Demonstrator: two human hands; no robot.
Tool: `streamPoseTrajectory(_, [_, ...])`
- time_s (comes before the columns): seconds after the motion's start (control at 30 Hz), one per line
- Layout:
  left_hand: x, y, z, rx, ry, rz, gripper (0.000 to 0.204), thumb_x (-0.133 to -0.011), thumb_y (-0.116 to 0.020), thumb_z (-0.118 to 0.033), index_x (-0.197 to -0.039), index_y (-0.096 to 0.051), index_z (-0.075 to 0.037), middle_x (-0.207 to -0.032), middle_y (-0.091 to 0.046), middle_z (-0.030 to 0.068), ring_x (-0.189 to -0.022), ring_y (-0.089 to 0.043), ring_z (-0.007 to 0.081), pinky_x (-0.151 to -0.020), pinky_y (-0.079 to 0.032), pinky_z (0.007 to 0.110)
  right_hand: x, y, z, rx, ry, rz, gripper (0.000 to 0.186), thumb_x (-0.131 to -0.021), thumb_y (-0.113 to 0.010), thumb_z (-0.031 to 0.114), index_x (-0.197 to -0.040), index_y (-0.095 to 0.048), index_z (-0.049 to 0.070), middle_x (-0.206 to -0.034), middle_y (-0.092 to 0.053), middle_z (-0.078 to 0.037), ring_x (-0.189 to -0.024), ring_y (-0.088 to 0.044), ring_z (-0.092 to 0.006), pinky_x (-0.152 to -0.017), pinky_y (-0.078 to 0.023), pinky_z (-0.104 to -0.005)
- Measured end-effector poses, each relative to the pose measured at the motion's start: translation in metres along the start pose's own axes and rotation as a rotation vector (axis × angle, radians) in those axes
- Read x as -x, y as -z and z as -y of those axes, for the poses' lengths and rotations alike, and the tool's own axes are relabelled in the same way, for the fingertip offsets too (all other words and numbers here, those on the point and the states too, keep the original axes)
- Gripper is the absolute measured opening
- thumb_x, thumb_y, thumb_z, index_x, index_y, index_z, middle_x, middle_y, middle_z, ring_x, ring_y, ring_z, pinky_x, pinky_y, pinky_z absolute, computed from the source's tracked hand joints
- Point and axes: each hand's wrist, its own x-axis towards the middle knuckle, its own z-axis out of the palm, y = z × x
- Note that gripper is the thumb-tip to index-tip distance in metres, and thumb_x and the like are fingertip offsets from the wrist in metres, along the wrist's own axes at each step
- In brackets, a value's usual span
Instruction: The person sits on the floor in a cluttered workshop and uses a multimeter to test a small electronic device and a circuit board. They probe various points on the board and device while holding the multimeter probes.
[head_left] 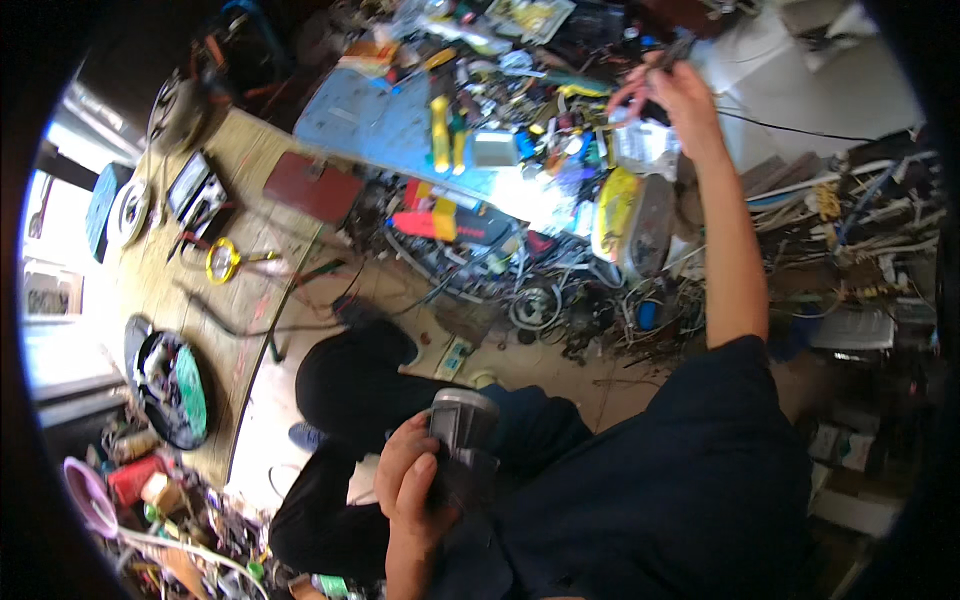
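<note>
In the head view, here's the left hand [408,480] wrapped round a dark cylindrical tool housing [464,425] with a grey rim, upright in front of the lap, well apart from the heaped bench. Away at upper right, arm outstretched, the right hand [686,100] has its fingers round what look like red-handled pliers [629,98], above the clutter right of the blue mat [350,120] and its yellow-handled tools [440,135].
</note>
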Motion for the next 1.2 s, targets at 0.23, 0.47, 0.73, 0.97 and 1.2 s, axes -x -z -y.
streamPoseTrajectory(0.23, [0.015, 0.010, -0.001, -0.244, -0.014, -0.042, 0.095, -0.069, -0.095, -0.014, -0.145, -0.039, -0.008, -0.119, -0.057, 0.0209, -0.110, -0.065, 0.0362, -0.095, -0.058, 0.052, 0.132, -0.175, 0.078, -0.608, -0.209, 0.278, 0.039, -0.109, -0.041, 0.038, -0.120, -0.059, 0.005, -0.083, -0.067, -0.009, -0.067, -0.065, -0.0114, -0.054, -0.052, -0.0258])
streamPoseTrajectory(0.47, [0.014, 0.006, 0.021, -0.507, -0.008, 0.016, 0.089, -0.071, -0.095, -0.014, -0.143, -0.044, -0.005, -0.121, -0.060, 0.0191, -0.110, -0.065, 0.0370, -0.094, -0.056, 0.045, 0.255, -0.245, -0.003, -0.633, -0.985, 0.573, 0.024, -0.107, -0.051, 0.018, -0.120, -0.058, 0.000, -0.091, -0.067, -0.009, -0.072, -0.067, -0.0122, -0.065, -0.057, -0.0259])
streamPoseTrajectory(0.73, [0.006, 0.009, 0.039, -0.812, -0.022, 0.063, 0.071, -0.075, -0.087, -0.005, -0.135, -0.049, -0.007, -0.122, -0.058, 0.0193, -0.109, -0.064, 0.0361, -0.095, -0.056, 0.050, 0.159, -0.301, -0.021, -0.873, -0.821, 0.415, 0.059, -0.106, -0.049, 0.011, -0.161, -0.025, 0.007, -0.117, -0.060, -0.014, -0.089, -0.067, -0.0164, -0.067, -0.060, -0.0295])
streamPoseTrajectory(0.97, [0.027, 0.004, 0.092, -0.685, -0.090, 0.117, 0.084, -0.072, -0.093, -0.012, -0.141, -0.045, -0.007, -0.125, -0.060, 0.0189, -0.112, -0.062, 0.0343, -0.095, -0.052, 0.044, 0.012, -0.443, -0.202, -0.406, -0.637, 0.471, 0.033, -0.096, -0.060, 0.017, -0.069, -0.064, -0.002, -0.065, -0.063, -0.021, -0.067, -0.069, -0.0282, -0.057, -0.054, -0.0423])
streamPoseTrajectory(1.2, [0.034, 0.003, 0.104, -0.589, -0.057, 0.042, 0.092, -0.076, -0.092, -0.017, -0.148, -0.035, -0.011, -0.129, -0.055, 0.0205, -0.112, -0.061, 0.0351, -0.093, -0.053, 0.044, -0.056, -0.528, -0.241, -0.165, -0.415, 0.424, 0.028, -0.083, -0.075, 0.033, -0.083, -0.071, 0.005, -0.078, -0.070, -0.013, -0.067, -0.067, -0.0294, -0.064, -0.054, -0.0421])
